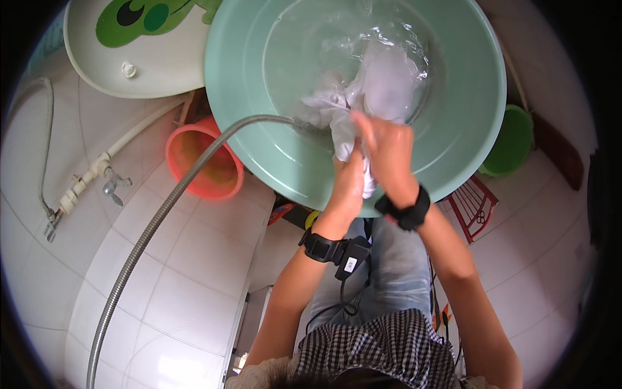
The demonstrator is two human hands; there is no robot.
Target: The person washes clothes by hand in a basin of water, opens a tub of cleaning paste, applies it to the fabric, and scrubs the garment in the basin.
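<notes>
A white cloth garment (388, 82) lies partly under water in a large pale green plastic basin (466, 97). Toward the basin's near side, my left hand (349, 180) grips a bunched part of the cloth. My right hand (391, 148) is close above and beside it, blurred, its fingers at the same bunch; how firmly it holds the cloth is partly hidden. Over the left rim runs a flexible metal hose (194, 167), its end reaching down toward the water beside the cloth. Black straps circle both my wrists.
At left, a pink bucket (204, 194) stands below a white lid-like panel (170, 80) with a green cartoon figure. A pipe with a metal tap (114, 184) runs along the tiled wall. Right of the basin are a green bucket (510, 141) and a red metal rack (474, 209).
</notes>
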